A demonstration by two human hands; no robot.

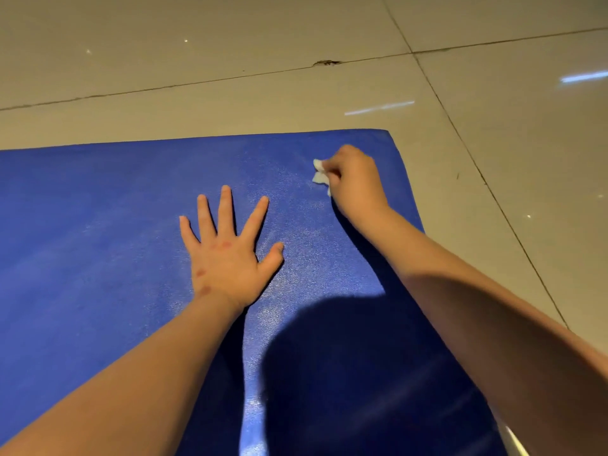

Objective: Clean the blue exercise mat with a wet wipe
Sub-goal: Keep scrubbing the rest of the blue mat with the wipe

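Note:
The blue exercise mat [98, 232] lies flat on the floor and fills the lower left of the view. My left hand [227, 255] rests palm down on its middle with fingers spread and holds nothing. My right hand [353, 181] is closed on a crumpled white wet wipe [319, 175] and presses it on the mat near the far right corner. Only the wipe's left part shows; the fingers cover the remainder. The mat surface between the hands looks shiny.
Beige floor tiles [230, 44] with dark grout lines surround the mat at the back and right. A chipped spot in a grout line [326, 62] lies beyond the mat's far edge. A dark shadow [329, 357] falls on the near part of the mat.

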